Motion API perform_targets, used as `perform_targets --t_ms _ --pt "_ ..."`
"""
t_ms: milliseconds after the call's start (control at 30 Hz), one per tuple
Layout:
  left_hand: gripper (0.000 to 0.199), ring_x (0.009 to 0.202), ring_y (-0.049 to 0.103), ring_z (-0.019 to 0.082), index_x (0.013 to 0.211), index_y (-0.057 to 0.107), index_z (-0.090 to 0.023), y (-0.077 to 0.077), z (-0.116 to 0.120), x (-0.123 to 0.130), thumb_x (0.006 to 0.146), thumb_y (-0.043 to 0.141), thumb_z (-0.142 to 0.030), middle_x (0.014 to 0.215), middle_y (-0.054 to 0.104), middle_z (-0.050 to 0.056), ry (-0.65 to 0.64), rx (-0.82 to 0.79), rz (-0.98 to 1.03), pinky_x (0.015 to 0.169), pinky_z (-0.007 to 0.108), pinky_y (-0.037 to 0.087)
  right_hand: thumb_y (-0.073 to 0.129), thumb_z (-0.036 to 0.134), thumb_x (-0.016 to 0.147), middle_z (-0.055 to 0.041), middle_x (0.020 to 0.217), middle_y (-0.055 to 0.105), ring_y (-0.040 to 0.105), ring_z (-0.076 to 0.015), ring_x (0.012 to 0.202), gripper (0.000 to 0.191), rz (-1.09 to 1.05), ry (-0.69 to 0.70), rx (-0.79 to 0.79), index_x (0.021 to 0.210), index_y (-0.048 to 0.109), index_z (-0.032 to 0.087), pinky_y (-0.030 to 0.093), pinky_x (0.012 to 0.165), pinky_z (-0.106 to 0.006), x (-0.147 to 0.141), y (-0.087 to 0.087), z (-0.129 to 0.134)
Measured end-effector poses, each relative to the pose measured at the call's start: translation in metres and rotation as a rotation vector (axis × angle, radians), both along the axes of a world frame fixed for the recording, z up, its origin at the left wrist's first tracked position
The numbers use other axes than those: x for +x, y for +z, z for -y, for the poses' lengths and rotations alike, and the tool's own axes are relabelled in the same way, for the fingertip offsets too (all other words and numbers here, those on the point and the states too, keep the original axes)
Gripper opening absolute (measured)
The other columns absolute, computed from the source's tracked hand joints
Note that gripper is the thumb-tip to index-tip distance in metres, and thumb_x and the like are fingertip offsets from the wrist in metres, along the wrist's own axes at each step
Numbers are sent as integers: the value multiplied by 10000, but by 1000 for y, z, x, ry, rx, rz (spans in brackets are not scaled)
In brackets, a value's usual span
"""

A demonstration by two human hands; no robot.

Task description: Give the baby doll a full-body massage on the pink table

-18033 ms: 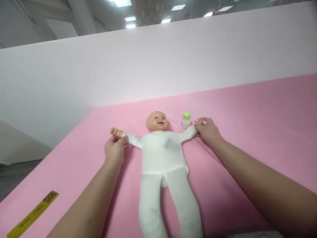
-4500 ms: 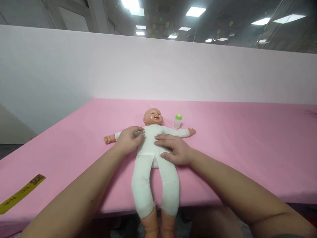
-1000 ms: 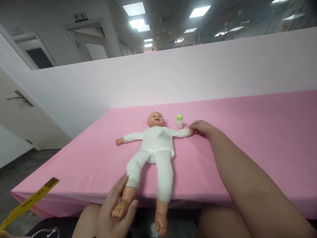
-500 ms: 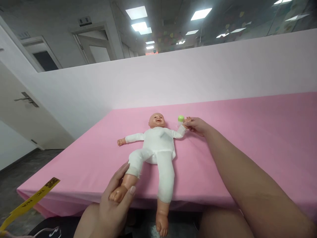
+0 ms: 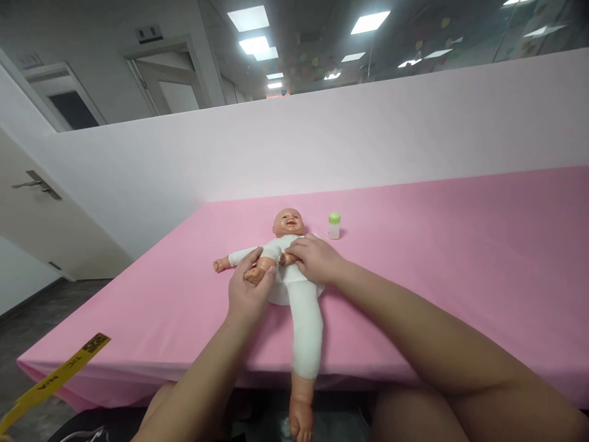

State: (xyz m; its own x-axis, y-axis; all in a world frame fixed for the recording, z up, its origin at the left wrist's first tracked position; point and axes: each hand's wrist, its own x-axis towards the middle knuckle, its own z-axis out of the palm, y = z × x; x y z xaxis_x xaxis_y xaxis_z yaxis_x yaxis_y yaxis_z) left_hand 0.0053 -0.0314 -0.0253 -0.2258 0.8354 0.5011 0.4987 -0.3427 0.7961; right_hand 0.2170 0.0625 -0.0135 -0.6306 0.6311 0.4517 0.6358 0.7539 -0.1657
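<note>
A baby doll (image 5: 304, 319) with a white cloth body lies on its back on the pink-covered table, head toward the wall. My left hand (image 5: 248, 285) is wrapped round the doll's lower leg on the left side, which is bent up over its belly with the foot showing between thumb and fingers. Across the doll's chest, my right hand (image 5: 315, 258) holds the doll's arm from the right side, its small hand near the raised leg. The other leg lies straight, its foot past the table's front edge. The doll's other arm is stretched out to the left.
A small bottle with a green cap (image 5: 334, 226) stands on the pink tablecloth (image 5: 437, 264) right of the doll's head. Behind rises a white wall (image 5: 368, 135) with glass above. A yellow tag (image 5: 55, 380) sticks up at the lower left.
My left hand has pushed the doll's leg up from the table's front edge to its belly. My right hand has brought the doll's arm inward across the chest, uncovering the bottle.
</note>
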Motion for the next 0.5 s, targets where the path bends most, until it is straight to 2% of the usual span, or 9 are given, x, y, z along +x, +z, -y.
perform_targets --t_ms 167,267,400,500 --pt "592 1394 592 320 1433 659 -188 -10 -3 3 885 765 -385 1469 657 116 -18 82 -86 1228 493 447 605 111 973 -67 1206 736 602 -271 1177 277 69 -1 -38 1148 775 242 442 1018 -383 0 3 4" --pt "602 1392 593 317 1448 649 -192 -11 1 2 890 761 -388 1479 651 112 -17 97 -101 1223 490 452 607 116 972 -55 1202 746 631 -259 1164 268 39 -22 -65 1133 778 247 447 1018 -372 -1 5 6" --pt "593 1366 613 323 1439 661 -208 -8 6 -2 893 758 -416 1449 671 106 5 30 -51 1203 490 475 609 172 982 -32 1254 751 675 -243 1134 292 -88 -95 -126 1213 756 275 484 932 -339 3 7 5" --pt "593 1378 605 329 1439 660 -222 -4 14 -4 890 756 -425 1446 671 102 38 11 -10 1203 490 480 633 259 986 -15 1204 767 703 -222 1045 288 -279 -166 -155 1258 718 300 504 871 -312 15 6 -7"
